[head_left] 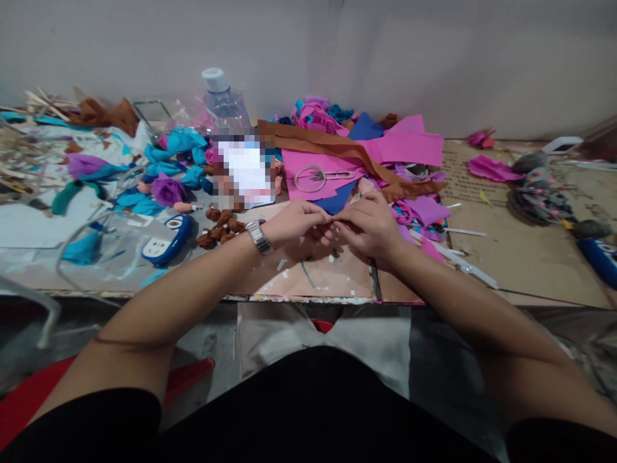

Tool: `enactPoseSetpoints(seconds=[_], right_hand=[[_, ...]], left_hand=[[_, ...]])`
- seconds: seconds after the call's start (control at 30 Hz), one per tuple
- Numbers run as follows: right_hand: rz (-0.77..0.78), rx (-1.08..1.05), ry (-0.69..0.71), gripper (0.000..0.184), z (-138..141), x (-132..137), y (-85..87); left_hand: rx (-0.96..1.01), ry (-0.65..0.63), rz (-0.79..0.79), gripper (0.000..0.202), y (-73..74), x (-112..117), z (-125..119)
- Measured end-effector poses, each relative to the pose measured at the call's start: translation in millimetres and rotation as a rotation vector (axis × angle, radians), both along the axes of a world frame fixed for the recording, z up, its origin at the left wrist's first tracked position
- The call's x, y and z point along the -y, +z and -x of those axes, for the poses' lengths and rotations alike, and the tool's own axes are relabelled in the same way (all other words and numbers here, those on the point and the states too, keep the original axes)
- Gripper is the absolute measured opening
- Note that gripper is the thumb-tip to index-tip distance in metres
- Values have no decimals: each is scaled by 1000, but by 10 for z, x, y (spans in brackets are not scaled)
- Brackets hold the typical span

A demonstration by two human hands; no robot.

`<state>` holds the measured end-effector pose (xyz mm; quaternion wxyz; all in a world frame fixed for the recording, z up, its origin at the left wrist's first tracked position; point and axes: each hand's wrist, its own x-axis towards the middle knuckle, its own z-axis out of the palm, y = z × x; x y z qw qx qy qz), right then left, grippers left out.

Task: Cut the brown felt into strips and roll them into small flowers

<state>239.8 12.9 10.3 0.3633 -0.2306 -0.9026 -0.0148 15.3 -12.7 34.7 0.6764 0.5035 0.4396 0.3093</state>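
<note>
My left hand (301,220), with a watch (259,236) on its wrist, and my right hand (372,225) meet over the table's front part. The fingertips of both are pinched together on a small brown piece of crepe paper (341,220), mostly hidden by the fingers. Just beyond them lie thread snips (311,178) on pink crepe paper (409,146). A long brown crepe paper strip (332,146) runs across the pink sheets. Left of my left hand sits a cluster of brown crumpled paper balls (222,226).
A capped clear bottle (226,106) stands behind a pixelated phone-like rectangle (247,168). Blue and purple paper flowers (168,189) and a blue-and-white power strip (168,241) lie at left. Flat cardboard (482,244) at right carries a grey bundle with pink tips (540,196).
</note>
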Motion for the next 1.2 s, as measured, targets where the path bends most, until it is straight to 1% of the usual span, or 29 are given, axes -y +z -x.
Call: enactPoseSetpoints(seconds=[0.2, 0.37, 0.47, 0.6, 0.67, 0.8, 0.93, 1.2], right_hand=[[-4, 38, -6, 16, 7, 6, 2], [11, 36, -7, 16, 5, 1, -6], [34, 28, -19, 14, 11, -2, -11], [35, 13, -17, 15, 18, -4, -20], [24, 9, -20, 15, 16, -6, -26], [12, 29, -37, 15, 1, -14, -35], [-9, 43, -47, 16, -4, -14, -26], [-9, 34, -20, 15, 0, -13, -3]], left_hand=[[-28, 25, 2, 23, 47, 24, -36], [-38, 3, -54, 21, -12, 8, -23], [-90, -28, -160, 27, -77, -25, 12], [-205, -67, -387, 32, -148, -65, 55], [-221, -68, -423, 33, -166, -71, 62], [-236, -49, -406, 33, -162, -64, 48], [-219, 6, -355, 25, -126, -51, 25], [-48, 39, -61, 18, -16, -12, -10]])
